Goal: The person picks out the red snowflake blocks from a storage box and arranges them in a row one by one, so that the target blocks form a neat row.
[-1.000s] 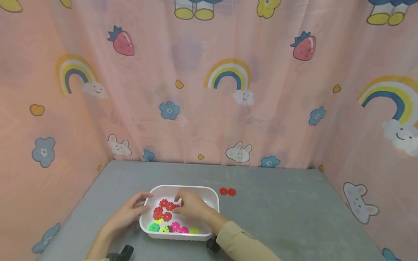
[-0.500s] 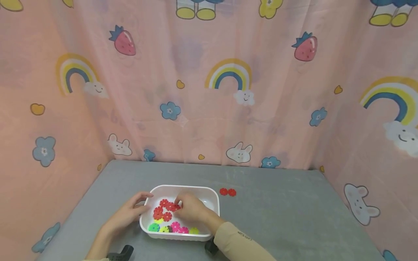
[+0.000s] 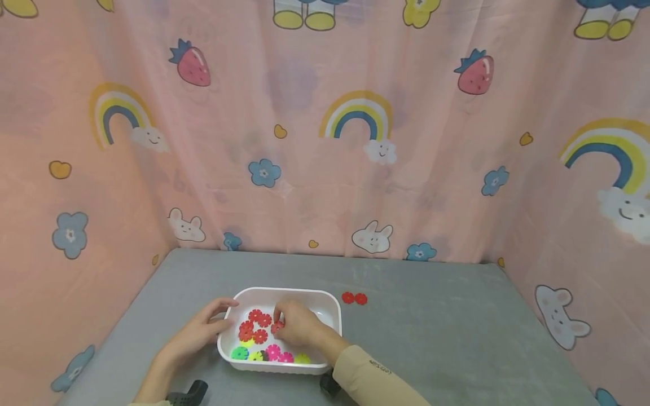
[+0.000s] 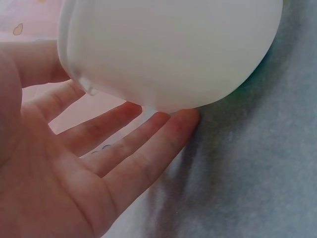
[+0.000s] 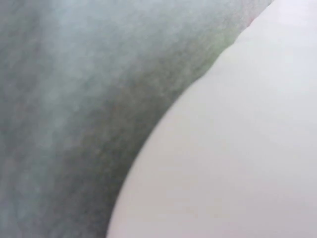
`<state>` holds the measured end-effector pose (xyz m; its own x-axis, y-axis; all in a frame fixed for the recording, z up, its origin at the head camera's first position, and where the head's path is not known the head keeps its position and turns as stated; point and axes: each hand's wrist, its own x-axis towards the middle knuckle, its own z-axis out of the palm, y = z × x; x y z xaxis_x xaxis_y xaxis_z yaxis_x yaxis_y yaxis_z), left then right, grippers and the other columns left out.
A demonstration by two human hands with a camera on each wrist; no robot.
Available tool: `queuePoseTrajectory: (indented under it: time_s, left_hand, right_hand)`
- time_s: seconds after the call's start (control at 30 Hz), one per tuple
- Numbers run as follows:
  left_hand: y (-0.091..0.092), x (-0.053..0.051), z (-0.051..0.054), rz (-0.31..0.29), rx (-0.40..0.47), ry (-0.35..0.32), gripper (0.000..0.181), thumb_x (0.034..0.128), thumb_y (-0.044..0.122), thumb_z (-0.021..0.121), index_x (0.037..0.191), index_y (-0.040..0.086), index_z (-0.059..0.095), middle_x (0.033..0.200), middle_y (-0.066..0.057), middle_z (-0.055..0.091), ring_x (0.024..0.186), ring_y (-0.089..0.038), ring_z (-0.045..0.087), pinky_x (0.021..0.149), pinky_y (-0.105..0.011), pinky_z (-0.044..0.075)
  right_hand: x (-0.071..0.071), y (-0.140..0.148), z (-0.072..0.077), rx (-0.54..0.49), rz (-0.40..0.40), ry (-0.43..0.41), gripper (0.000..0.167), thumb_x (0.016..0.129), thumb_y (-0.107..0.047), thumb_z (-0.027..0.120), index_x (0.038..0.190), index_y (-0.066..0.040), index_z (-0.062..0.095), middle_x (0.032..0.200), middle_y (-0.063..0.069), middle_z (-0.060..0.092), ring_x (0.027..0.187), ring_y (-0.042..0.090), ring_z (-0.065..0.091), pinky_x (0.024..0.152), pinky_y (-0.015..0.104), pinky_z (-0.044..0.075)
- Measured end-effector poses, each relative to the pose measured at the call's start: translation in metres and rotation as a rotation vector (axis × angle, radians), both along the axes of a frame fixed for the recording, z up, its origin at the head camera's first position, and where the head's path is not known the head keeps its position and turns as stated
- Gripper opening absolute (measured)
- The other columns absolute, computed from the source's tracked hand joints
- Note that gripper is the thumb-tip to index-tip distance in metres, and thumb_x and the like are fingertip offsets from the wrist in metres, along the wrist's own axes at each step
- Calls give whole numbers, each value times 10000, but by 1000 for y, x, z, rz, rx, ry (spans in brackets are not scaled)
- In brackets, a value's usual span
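A white plastic tray (image 3: 325, 304) holds loose notched, flower-shaped discs. The red discs (image 3: 246, 328) lie at its left and middle; the pink discs (image 3: 273, 352), yellow disc (image 3: 302, 358) and green disc (image 3: 240, 353) lie along its near side. Inside the tray, my right hand (image 3: 299, 324) pinches one red disc (image 3: 277, 327) between thumb and fingertips. My left hand (image 3: 195, 332) touches the tray's left end; in the left wrist view its fingers (image 4: 143, 158) stretch out against the outer wall (image 4: 173, 54). Only the tray's wall (image 5: 223, 163) and tabletop show in the right wrist view.
Two red discs (image 3: 354, 298) lie side by side on the grey table (image 3: 447, 327), beyond the tray's far right corner. A patterned pink curtain (image 3: 304, 214) hangs along the back and both sides. A dark device (image 3: 189, 393) sits at the left wrist.
My right hand has closed on a red disc and drawn it slightly nearer and apart from the other red discs. The left hand and tray have stayed put.
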<state>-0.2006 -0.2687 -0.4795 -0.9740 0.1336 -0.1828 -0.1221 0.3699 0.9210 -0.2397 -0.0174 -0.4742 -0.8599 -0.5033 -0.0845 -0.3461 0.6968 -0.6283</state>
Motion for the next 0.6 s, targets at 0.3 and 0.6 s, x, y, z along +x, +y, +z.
queuePoseTrajectory:
  time_s: [0.3, 0.6]
  left_hand:
    - [0, 2, 3, -19, 7, -10, 458, 992, 233, 652, 1406, 101, 506, 1545, -261, 353, 1360, -506, 419, 926, -514, 561]
    - [1, 3, 4, -19, 3, -9, 479, 993, 236, 654, 1420, 89, 492, 1543, -259, 358, 1363, -497, 416, 940, -520, 553]
  right_hand:
    - [2, 9, 5, 2, 22, -69, 191, 873, -76, 787, 908, -172, 625, 778, -46, 562, 716, 119, 530, 628, 264, 468]
    - [3, 26, 19, -46, 47, -64, 156, 891, -66, 760, 878, -164, 640, 760, -28, 581, 625, 124, 549, 550, 239, 478]
